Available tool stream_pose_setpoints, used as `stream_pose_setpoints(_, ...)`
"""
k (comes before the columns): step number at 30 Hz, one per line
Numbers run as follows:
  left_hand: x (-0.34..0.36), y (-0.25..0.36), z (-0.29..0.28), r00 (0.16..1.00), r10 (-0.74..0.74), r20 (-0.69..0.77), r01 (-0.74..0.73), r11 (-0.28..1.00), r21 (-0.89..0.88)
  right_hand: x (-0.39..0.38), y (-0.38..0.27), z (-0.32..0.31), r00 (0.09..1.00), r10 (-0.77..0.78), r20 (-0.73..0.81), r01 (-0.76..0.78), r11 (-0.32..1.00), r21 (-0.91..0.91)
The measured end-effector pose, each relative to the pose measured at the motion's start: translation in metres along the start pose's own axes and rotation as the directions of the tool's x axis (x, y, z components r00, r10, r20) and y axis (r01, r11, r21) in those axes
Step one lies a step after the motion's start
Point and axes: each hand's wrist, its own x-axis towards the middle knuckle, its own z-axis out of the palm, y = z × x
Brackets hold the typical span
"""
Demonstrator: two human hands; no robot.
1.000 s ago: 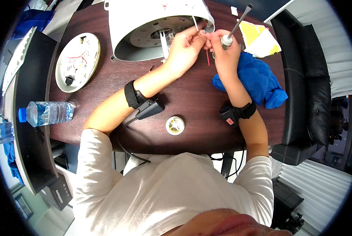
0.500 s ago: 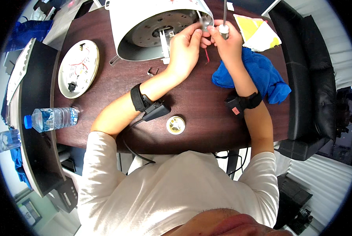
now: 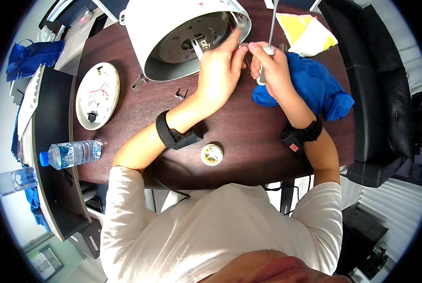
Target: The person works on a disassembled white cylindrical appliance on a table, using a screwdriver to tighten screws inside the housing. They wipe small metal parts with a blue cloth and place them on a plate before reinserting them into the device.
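A white rice cooker body (image 3: pixel 187 10) lies on its side on the dark table, its open end toward me. Metal parts and a round plate (image 3: pixel 182 42) show inside. At its right rim my left hand (image 3: pixel 219 70) has thumb and fingers pinched together; what they hold is too small to make out. Close beside it, my right hand (image 3: pixel 279 70) grips a screwdriver (image 3: pixel 267 50) by its pale handle, the shaft pointing up and away. Its thumb and forefinger meet near the left fingertips. A small metal clip (image 3: pixel 181 94) lies below the cooker.
To the left sit a round white cover (image 3: pixel 81 104) with wires in it and a water bottle (image 3: pixel 74 154). A small round cream-rimmed piece (image 3: pixel 212 154) lies nearer me. Blue cloth (image 3: pixel 310 82) and a yellow-white cloth (image 3: pixel 305 33) lie at the right, before a black sofa (image 3: pixel 376 85).
The screwdriver has tilted in my right hand, so more of its handle shows. The red wire that hung below my fingers is out of sight. The whole view has shifted slightly.
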Motion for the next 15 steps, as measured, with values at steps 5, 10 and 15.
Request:
stream_pose_setpoints(5, -0.001, 0.002, -0.001, 0.978, 0.192, 0.077, -0.207, 0.905, 0.371, -0.008, 0.003, -0.001, 0.993, 0.110, 0.039, -0.113, 0.990, 0.080)
stream_pose_setpoints(10, 0.001, 0.005, -0.007, 0.959, 0.169, 0.228, -0.266, 0.819, 0.509, -0.006, 0.002, 0.001, 0.994, 0.098, 0.043, -0.100, 0.993, 0.062)
stream_pose_setpoints(15, 0.013, 0.004, -0.016, 0.966, 0.053, 0.253, -0.167, 0.875, 0.454, -0.001, 0.006, 0.008, 1.000, 0.002, 0.012, -0.003, 0.996, 0.093)
